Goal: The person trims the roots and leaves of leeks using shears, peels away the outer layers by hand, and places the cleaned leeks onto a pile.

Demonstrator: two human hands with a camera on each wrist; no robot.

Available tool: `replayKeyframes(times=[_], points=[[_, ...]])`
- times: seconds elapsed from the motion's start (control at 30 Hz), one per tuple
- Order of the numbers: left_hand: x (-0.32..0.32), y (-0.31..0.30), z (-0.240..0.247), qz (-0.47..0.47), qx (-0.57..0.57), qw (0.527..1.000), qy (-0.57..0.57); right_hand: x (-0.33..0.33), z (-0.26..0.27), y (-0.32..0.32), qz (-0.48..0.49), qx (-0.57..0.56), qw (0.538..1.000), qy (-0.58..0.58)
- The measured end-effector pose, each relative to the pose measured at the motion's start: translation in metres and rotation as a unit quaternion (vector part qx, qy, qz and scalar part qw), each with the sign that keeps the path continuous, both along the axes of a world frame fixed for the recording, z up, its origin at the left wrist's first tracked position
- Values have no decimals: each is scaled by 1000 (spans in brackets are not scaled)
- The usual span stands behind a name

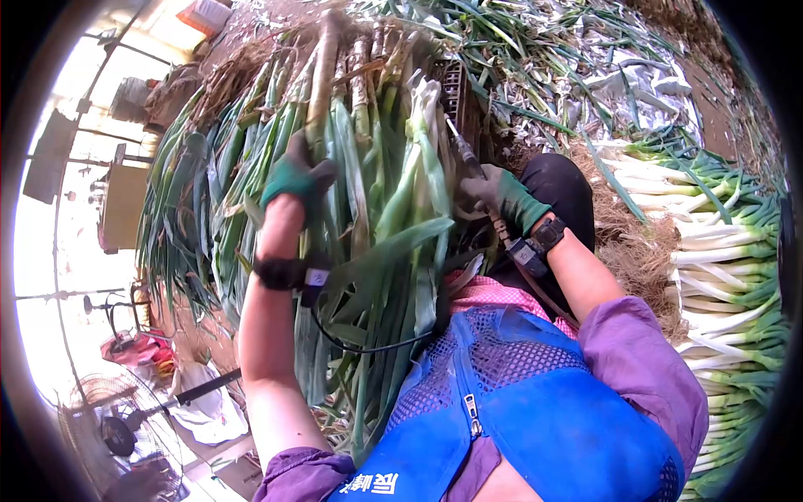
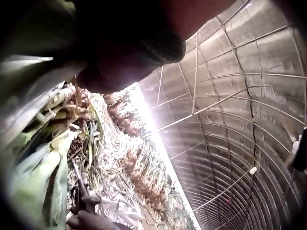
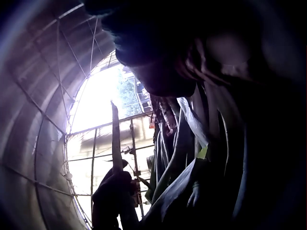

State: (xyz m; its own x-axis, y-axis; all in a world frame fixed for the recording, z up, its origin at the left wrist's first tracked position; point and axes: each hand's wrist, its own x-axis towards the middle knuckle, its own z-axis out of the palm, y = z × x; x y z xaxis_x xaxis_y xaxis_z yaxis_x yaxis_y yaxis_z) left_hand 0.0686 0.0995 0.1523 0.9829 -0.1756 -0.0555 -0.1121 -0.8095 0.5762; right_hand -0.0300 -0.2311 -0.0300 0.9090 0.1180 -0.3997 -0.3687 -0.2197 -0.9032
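Observation:
In the head view the left hand (image 1: 299, 177), in a green and grey glove, grips a leek stalk (image 1: 322, 75) that rises upright from the fist; its upper end is blurred. The right hand (image 1: 508, 197), gloved alike, holds a slim tool (image 1: 462, 144) with a metal nozzle and a hose (image 1: 502, 227) at its rear. Its tip points toward the pile of untrimmed leeks (image 1: 360, 125). The right wrist view shows the left hand (image 3: 114, 191) dark around the stalk (image 3: 116, 139). In the left wrist view the right hand (image 2: 93, 220) holds the tool (image 2: 80, 182).
Cleaned white leeks (image 1: 711, 251) lie in a row at the right, roots inward. A dark crate (image 1: 452, 88) stands beyond the tool. Leaf scraps (image 1: 585, 75) cover the ground at the top right. A fan (image 1: 121, 431) is at the lower left. A cable (image 1: 368, 350) crosses before the vest.

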Motion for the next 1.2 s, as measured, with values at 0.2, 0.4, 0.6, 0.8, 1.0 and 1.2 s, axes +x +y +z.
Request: replayKeyframes(times=[0.2, 0.4, 0.6, 0.8, 1.0, 1.2], points=[[33, -23, -48, 40, 200, 978, 49, -37, 84, 23, -46, 3, 997, -63], [18, -11, -7, 13, -39, 945, 325, -74, 134, 37, 20, -18, 991, -131], [31, 13, -49, -47, -19, 952, 303, -52, 86, 19, -30, -4, 999, -28], [23, -67, -26, -20, -47, 978, 203, -54, 84, 25, -35, -34, 999, -17], [47, -81, -81, -41, 198, 973, 110, -80, 121, 46, 31, -105, 989, -98], [41, -72, -74, -48, 144, 973, 174, -76, 104, 50, 37, -110, 991, -63]])
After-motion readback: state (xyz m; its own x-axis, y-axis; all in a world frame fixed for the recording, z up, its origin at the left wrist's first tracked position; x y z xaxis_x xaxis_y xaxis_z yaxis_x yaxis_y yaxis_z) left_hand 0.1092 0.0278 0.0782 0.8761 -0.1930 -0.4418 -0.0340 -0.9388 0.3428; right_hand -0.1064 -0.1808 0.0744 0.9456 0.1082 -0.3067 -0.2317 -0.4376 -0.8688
